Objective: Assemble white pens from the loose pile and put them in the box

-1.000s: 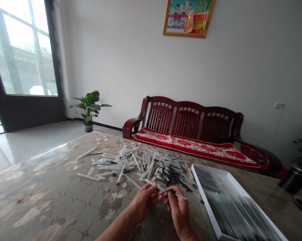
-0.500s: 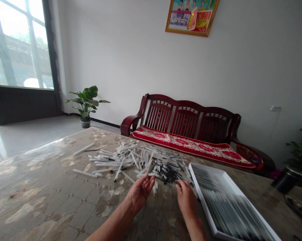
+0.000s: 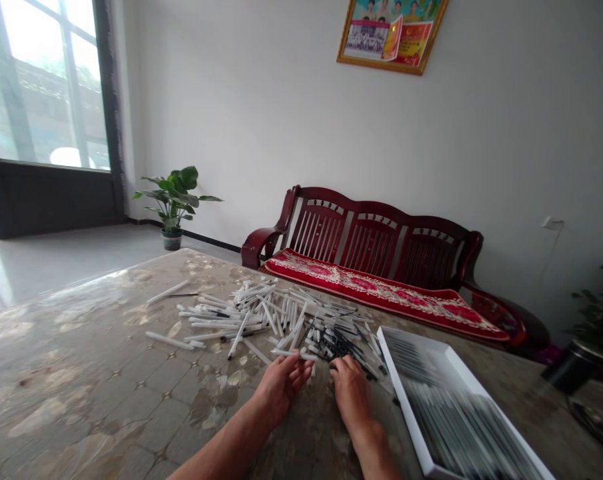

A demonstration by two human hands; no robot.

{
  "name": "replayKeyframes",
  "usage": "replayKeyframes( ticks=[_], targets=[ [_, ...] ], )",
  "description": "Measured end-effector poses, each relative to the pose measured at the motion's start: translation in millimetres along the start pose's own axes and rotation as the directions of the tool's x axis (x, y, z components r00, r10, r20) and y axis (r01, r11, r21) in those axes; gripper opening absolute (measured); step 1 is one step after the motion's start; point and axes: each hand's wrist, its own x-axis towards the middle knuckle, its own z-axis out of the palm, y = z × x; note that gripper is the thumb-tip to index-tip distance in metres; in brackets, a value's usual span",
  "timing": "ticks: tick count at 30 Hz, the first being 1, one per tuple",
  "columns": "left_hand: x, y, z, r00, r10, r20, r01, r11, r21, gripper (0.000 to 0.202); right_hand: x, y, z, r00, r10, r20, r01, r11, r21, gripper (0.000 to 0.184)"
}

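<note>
A heap of white pen barrels [image 3: 261,313] lies spread on the marble-patterned table [image 3: 106,373], with a clump of black pen parts [image 3: 346,343] at its right end. My left hand [image 3: 281,383] rests at the near edge of the heap, fingers curled round a white barrel [image 3: 280,352]. My right hand [image 3: 349,390] lies back up, its bent fingertips down in the black parts; what they pinch is hidden. A white tray [image 3: 400,390] of assembled pens lies just right of that hand.
A dark red wooden bench [image 3: 371,247] with a red cushion stands behind the table. A potted plant [image 3: 174,197] is by the glass door at left. A dark pot [image 3: 574,363] sits at the far right. One stray barrel [image 3: 167,291] lies apart on the left.
A second ago both hands held one white pen between them above the table. That pen is gone from them; both hands have dropped to the heap, the right onto the black parts.
</note>
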Motion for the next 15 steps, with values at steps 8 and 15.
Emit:
replayKeyframes(
  ticks=[8, 15],
  targets=[
    [-1, -2, 0.5, 1.000, 0.006, 0.018, -0.006, 1.000, -0.002, 0.015, -2, -2, 8, 0.963, 0.261, -0.071, -0.166, 0.776, 0.608, 0.023],
    [-4, -2, 3.8, 1.000, 0.002, 0.026, -0.001, 1.000, -0.025, 0.016, -5, -32, -4, 0.874, 0.429, 0.231, -0.368, 0.272, 0.889, 0.040]
  ],
)
